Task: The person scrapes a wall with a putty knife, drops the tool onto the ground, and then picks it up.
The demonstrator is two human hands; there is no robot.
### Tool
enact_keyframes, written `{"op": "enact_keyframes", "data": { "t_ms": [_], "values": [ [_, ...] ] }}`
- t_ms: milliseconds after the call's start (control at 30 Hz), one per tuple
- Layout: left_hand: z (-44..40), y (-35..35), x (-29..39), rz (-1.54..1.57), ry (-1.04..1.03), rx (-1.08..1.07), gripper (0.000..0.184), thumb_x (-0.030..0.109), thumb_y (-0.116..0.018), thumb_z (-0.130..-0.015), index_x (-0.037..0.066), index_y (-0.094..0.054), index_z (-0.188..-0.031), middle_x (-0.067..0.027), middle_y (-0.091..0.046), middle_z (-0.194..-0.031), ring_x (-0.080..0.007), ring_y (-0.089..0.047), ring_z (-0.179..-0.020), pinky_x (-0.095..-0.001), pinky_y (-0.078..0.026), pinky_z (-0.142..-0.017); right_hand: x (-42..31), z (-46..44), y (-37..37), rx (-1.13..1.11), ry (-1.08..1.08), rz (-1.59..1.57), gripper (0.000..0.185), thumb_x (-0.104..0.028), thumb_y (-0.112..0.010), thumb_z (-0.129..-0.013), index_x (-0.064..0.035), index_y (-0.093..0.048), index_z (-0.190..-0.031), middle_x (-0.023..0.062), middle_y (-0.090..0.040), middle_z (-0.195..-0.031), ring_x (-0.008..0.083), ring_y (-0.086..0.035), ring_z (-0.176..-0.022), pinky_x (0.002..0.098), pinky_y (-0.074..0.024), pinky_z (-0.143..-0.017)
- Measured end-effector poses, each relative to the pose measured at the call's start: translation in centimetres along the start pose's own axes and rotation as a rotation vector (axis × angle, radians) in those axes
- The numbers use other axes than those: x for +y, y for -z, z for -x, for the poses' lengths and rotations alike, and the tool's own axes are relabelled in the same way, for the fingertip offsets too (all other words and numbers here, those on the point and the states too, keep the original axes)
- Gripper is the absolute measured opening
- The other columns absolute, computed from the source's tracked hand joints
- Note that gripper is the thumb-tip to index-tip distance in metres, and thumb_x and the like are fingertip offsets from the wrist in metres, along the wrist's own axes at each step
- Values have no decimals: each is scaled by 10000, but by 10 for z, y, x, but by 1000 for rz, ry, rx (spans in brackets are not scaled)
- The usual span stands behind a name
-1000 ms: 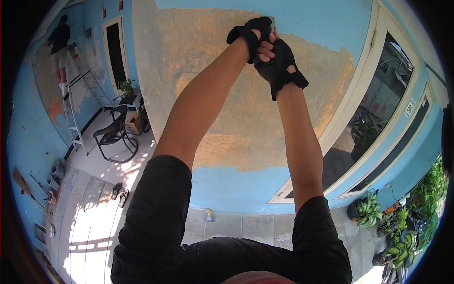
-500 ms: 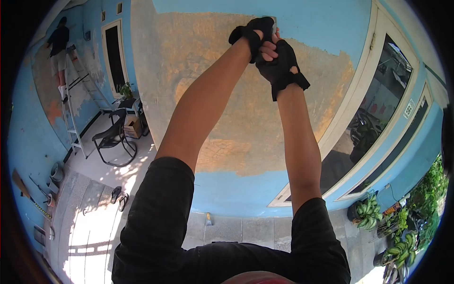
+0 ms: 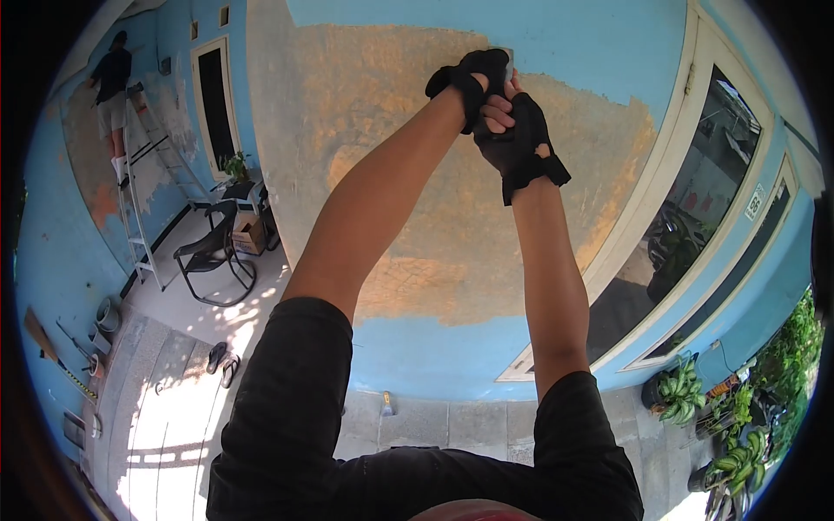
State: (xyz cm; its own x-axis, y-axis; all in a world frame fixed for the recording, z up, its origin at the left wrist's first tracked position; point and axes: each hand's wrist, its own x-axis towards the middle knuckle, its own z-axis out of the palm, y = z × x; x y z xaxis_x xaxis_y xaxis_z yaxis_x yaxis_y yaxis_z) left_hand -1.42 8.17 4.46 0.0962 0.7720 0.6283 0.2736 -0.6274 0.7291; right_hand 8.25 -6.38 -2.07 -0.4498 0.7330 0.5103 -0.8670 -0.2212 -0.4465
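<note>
Both my hands are raised to the wall in black fingerless gloves, pressed close together. My left hand (image 3: 480,78) is closed, and my right hand (image 3: 514,135) is closed just below and to the right of it. A grey flat blade edge of a scraper (image 3: 509,61) shows past my left hand; its handle is hidden in my grip. The tool meets the wall at the upper border between the bare grey-brown plaster patch (image 3: 417,174) and the light blue paint (image 3: 591,39).
A white-framed glass door (image 3: 695,191) stands to the right, with potted plants (image 3: 678,391) below. A yellow-handled scraper (image 3: 387,405) lies on the floor by the wall. At left, another person (image 3: 111,87) stands on a ladder (image 3: 139,208), near a black chair (image 3: 213,252).
Both hands, with the scraper, have moved slightly down along the paint border. The view has shifted a little too.
</note>
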Motion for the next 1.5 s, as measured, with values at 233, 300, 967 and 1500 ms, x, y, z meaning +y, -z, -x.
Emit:
{"op": "enact_keyframes", "data": {
  "t_ms": [233,300,967,1500],
  "values": [
    [62,1,48,306,229,-13,407,428,-467,-970,81,-644,-855,-17,-655,-730,-117,-593,-587,-244,-480,-522,-7,3,4,-2,-34,-32,96,-184,-431,-1023,-197,-481,-943,-28,-431,-640,81,-390,-475,232,-321,-422],
    [48,2,53,230,173,-3,403,425,-464,-970,81,-644,-862,-15,-656,-734,-115,-593,-586,-242,-478,-522,-13,-6,4,-23,-66,-25,110,-196,-428,-1024,-216,-470,-924,-31,-428,-641,84,-384,-476,235,-321,-422],
    [109,-33,6,558,434,-99,453,502,-436,-984,88,-602,-901,-30,-630,-727,-157,-597,-605,-292,-497,-563,12,54,33,234,57,279,120,-225,-484,-1010,-269,-524,-1114,-22,-461,-625,103,-421,-441,246,-343,-392],
    [528,-110,-231,173,429,-507,729,420,-560,-915,60,-261,-1474,-163,-395,-1458,-305,-315,-1410,-388,-274,-1146,177,331,243,868,-40,1970,641,-342,-652,-872,-45,-445,-1401,230,-661,-1095,362,-675,-885,386,-532,-758]
  ]
}}
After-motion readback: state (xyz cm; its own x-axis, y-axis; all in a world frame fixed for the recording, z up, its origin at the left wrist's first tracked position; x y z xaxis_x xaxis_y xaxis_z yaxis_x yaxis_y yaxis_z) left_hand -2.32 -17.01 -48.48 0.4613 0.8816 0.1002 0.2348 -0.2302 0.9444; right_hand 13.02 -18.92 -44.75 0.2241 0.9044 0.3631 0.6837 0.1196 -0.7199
